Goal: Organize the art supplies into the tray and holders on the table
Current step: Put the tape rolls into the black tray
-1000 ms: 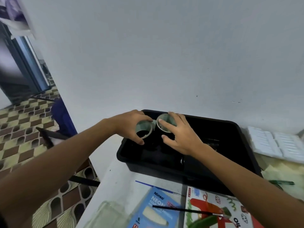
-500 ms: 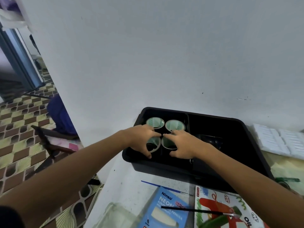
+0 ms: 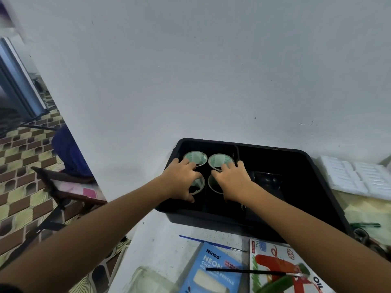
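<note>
A black tray stands on the white table against the wall. Its left section holds a square of pale green holder cups: far-left, far-right, near-left and near-right. My left hand grips the near-left cup, thumb at its front and fingers over its far rim. Over the near-right cup lies my right hand, holding it and hiding most of it; its fingertips reach the far-right cup's rim.
In front of the tray lie a blue brush, a blue neon pencil box, a black brush and an oil pastel box. A white palette and green pen are right. The table's left edge drops to tiled floor.
Both hands lowered the two cups they held into the tray, in front of the two far cups. My view tilted down slightly, showing more of the tray.
</note>
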Motion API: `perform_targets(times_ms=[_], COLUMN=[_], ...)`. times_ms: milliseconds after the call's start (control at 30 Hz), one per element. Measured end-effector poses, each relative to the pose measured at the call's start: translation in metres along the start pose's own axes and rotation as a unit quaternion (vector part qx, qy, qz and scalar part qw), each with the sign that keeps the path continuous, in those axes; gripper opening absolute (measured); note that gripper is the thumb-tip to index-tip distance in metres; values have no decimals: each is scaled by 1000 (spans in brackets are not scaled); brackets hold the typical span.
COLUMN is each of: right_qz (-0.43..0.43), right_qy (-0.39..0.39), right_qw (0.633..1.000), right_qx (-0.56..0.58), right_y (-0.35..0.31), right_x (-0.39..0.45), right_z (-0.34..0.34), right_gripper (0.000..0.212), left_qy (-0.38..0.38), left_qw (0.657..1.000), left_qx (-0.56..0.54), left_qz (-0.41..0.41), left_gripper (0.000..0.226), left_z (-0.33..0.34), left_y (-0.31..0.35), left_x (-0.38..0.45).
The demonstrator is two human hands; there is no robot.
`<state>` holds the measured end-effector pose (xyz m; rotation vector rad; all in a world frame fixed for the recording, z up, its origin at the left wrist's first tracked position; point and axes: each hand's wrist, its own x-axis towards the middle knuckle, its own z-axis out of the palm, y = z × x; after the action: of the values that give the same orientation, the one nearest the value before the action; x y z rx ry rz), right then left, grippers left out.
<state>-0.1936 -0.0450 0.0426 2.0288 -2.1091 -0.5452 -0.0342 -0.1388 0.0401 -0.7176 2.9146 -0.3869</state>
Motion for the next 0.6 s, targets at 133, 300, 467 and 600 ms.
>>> perform_targets(times_ms=[133,300,467,600], right_qz=[-15,-11,-18,-21], right_qy=[-54,-70,-53,-33], right_qw=[995,982,978,979], right_qx=[87,175,201,202], right_y=[8,14,14,16], right_x=[5,8,8,7], right_z=[-3,-3,2,6], right_gripper=[109,94,88,80], left_qy=[-77,-102,-64,-50], left_qw=[993,985,991,988], left_qx=[-93,-136,-117,-139], left_qz=[-6,-19,-30,-44], left_gripper=[117,114,100,99], left_z=[-1,0,8,11], left_y=[-16,-31,-29,-30], left_x=[0,11,15,14])
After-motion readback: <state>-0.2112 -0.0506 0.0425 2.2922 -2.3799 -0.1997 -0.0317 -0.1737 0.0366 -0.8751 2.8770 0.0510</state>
